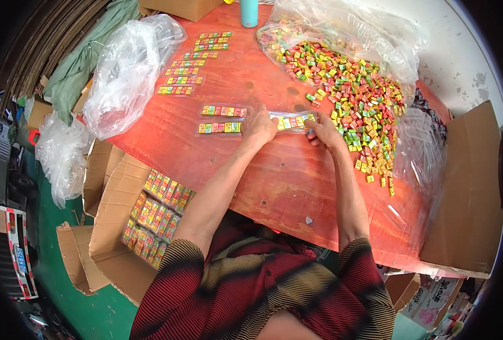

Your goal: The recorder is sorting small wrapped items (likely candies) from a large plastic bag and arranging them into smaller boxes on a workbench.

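Observation:
On the red table, a clear plastic tray (pixel 292 122) holds a row of small colourful boxes between my two hands. My right hand (pixel 325 132) pinches its right end with the fingers curled. Across its left part lies my left hand (pixel 258 127), fingers bent and partly hidden, gripping it. Just left of that hand are two more filled trays, an upper one (pixel 224 111) and a lower one (pixel 219 128). Whether the lower one joins the tray under my hand cannot be seen. A few loose small boxes (pixel 316 97) lie just beyond my right hand.
A large heap of small boxes (pixel 364 107) spills from a clear bag (pixel 370 28) at the right. Several filled trays (pixel 184 71) lie far left on the table (pixel 285 175). A carton (pixel 115 226) of packed rows stands lower left. A turquoise bottle (pixel 249 14) is at the back.

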Demonstrator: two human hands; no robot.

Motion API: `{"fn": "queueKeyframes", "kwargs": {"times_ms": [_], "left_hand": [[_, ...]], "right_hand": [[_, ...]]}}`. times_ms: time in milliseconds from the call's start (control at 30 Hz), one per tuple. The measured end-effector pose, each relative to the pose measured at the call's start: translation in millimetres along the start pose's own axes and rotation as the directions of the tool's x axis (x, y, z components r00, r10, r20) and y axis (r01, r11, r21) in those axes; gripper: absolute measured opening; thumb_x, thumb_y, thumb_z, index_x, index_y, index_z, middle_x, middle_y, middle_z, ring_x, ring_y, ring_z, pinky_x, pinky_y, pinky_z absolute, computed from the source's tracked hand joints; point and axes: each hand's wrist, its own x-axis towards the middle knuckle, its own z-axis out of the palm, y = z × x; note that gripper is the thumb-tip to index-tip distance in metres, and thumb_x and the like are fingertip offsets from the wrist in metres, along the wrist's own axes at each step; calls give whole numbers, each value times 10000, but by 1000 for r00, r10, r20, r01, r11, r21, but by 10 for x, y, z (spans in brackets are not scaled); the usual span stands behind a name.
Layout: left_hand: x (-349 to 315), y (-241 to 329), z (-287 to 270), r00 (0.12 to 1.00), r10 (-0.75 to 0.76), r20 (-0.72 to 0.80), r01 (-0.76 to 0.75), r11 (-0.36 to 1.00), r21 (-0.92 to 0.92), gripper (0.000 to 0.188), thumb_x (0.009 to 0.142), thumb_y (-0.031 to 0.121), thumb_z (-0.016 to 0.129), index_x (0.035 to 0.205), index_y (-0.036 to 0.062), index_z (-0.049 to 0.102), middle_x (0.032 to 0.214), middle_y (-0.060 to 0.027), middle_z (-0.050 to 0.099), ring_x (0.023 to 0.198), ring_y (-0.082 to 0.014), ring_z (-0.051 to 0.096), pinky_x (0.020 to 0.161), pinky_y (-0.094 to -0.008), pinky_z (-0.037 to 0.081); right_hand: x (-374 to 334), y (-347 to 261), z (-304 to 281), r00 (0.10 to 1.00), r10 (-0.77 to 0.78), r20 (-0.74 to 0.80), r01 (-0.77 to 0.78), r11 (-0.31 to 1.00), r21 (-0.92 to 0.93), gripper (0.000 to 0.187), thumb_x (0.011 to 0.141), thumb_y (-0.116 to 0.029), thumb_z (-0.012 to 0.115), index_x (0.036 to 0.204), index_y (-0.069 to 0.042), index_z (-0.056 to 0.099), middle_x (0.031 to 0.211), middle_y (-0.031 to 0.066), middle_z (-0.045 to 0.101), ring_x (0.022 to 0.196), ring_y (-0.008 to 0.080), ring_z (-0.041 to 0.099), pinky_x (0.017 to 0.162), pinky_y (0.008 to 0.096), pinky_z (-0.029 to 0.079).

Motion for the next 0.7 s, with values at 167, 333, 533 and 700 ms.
{"fn": "queueKeyframes", "kwargs": {"times_ms": [167,333,533,700], "left_hand": [[115,-39,4,1000,19,17,-17,995,-96,549,721,340,619,1124,11,444,1135,-227,435,1015,-355,488,839,-412,412],[223,6,-16,997,-61,37,65,987,-144,575,694,364,636,1119,20,457,1158,-219,434,1034,-340,481,859,-393,406],[331,81,-14,990,-129,64,136,984,-120,517,673,358,639,1057,25,542,1154,-193,469,1042,-310,484,847,-373,421],[337,84,-47,979,-166,114,185,966,-182,451,635,342,667,962,37,612,1052,-167,566,996,-287,535,804,-366,451]], "right_hand": [[-10,-2,-14,998,42,37,-44,997,58,310,793,-168,553,1031,7,460,682,46,534,490,85,506,366,199,433],[-61,-17,4,998,47,29,-50,992,119,345,781,-162,575,1050,8,442,695,64,557,488,84,508,375,196,444],[-38,31,-32,997,55,58,-63,985,162,315,767,-146,585,1020,4,473,661,33,552,493,71,504,392,181,424],[-73,31,6,1000,7,-10,-6,996,90,305,766,-150,588,1009,5,489,644,23,542,487,65,480,394,181,386]]}}
